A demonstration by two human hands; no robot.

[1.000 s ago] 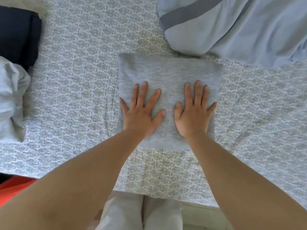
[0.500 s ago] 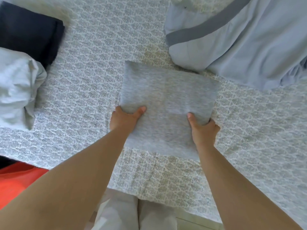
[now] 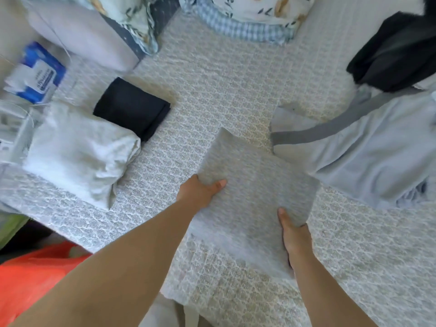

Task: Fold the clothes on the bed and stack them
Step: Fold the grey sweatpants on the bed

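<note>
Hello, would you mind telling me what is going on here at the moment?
A person is folding laundry on a patterned bed. Both hands grip a folded grey garment by its sides, left hand and right hand, thumbs on top. A folded black garment and a white bundle lie to the left; a pale blue garment lies unfolded on the right.

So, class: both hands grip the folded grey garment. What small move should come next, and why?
Probably carry the folded grey garment left onto the folded black garment. The left hand and right hand already grip its sides, and folded pieces lie there.
</note>
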